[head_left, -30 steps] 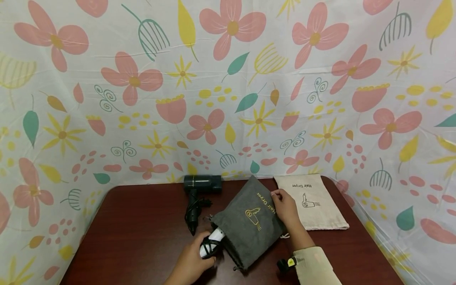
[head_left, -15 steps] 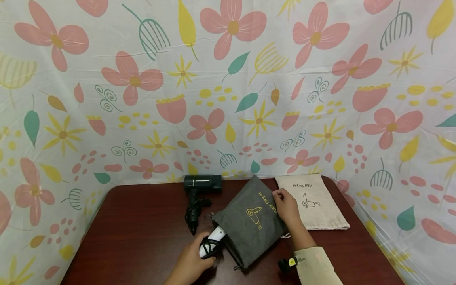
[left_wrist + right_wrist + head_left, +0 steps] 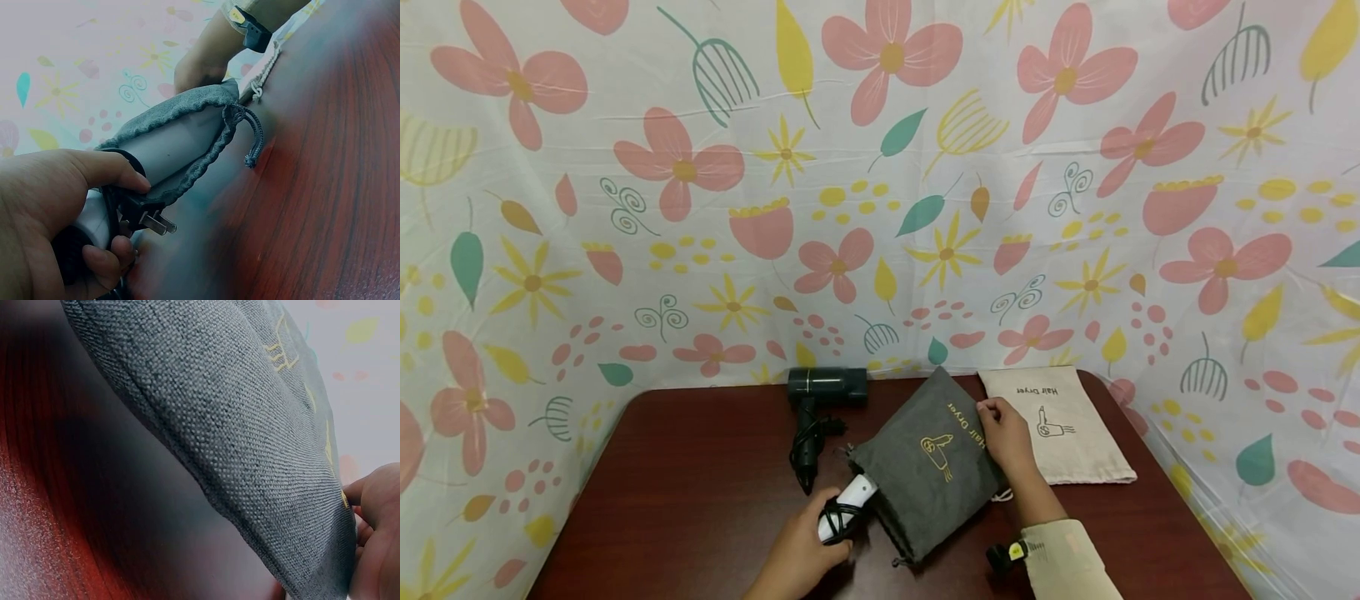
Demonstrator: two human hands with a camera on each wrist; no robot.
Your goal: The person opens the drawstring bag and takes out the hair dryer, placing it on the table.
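Note:
My left hand grips the white handle of a hair dryer, which has its black cord wound round it. In the left wrist view the white hair dryer runs into the mouth of a grey drawstring bag, and the plug sticks out by the fingers. The part deeper in the bag is hidden. At the bag's far right edge, my right hand pinches the cloth beside the gold "Hair Dryer" lettering. The right wrist view has the grey cloth raised off the table there.
A dark hair dryer with a wound cord lies at the back of the brown table. Partly behind my right hand, a cream drawstring bag lies flat at the back right. A floral cloth hangs behind the table.
The grey bag has shifted slightly to the right with my right hand, and a little more of the white handle shows at its mouth. My left hand has barely moved.

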